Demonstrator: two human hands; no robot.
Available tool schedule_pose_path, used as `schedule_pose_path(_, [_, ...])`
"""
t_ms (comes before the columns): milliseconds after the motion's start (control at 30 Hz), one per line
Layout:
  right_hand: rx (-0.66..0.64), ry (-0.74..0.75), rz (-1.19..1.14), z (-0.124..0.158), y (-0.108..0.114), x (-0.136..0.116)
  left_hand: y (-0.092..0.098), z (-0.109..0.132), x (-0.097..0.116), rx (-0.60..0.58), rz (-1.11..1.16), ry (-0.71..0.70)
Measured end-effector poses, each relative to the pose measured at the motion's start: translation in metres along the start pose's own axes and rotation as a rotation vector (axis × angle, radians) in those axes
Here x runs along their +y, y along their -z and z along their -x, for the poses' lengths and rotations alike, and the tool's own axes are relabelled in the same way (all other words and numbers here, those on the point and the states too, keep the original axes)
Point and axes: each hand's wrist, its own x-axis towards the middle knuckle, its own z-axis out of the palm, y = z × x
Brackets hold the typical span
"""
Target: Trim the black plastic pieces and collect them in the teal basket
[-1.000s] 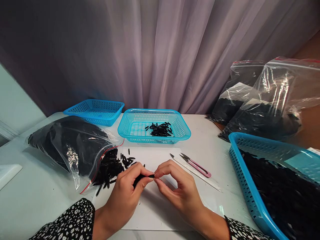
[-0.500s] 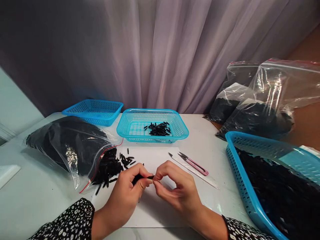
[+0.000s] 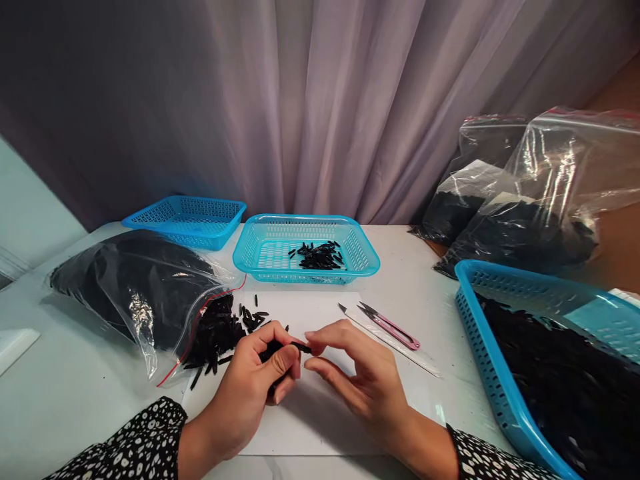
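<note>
My left hand [image 3: 253, 387] is curled around a small black strip-shaped piece [image 3: 300, 347], whose tip sticks out to the right of the fingers. My right hand [image 3: 360, 373] pinches that tip between thumb and forefinger, its other fingers loosely bent. Both hands hover over a white sheet [image 3: 320, 427] on the table. Loose black pieces [image 3: 225, 330] spill from an opened clear zip bag [image 3: 135, 287] just left of my left hand.
A light-blue basket [image 3: 367, 257] with a small heap of black pieces stands behind the sheet, another blue basket [image 3: 185, 217] at back left. Pink thread snips [image 3: 390, 325] lie right of the hands. A large blue basket [image 3: 493, 373] full of black pieces and two clear bags [image 3: 540, 200] sit right.
My left fingers have curled further around the black piece and the hand has rolled slightly; my right fingers have stretched out a little at its tip. The view shifted slightly.
</note>
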Motion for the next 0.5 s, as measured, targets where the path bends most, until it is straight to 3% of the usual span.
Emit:
schedule_pose_path(100, [-0.003, -0.099, -0.073, 0.0014, -0.0019, 0.0017, -0.0027, 0.001, 0.0032, -0.022, 0.047, 0.077])
schedule_pose_path(333, [0.086, -0.566, -0.346, 0.0042, -0.0056, 0.0062, -0.0021, 0.0, 0.0098, 0.032, 0.197, 0.199])
schedule_pose_path(500, [0.122, -0.656, -0.421, 0.0049, -0.0052, 0.0078, -0.0008, -0.0014, 0.0105, 0.05, 0.277, 0.229])
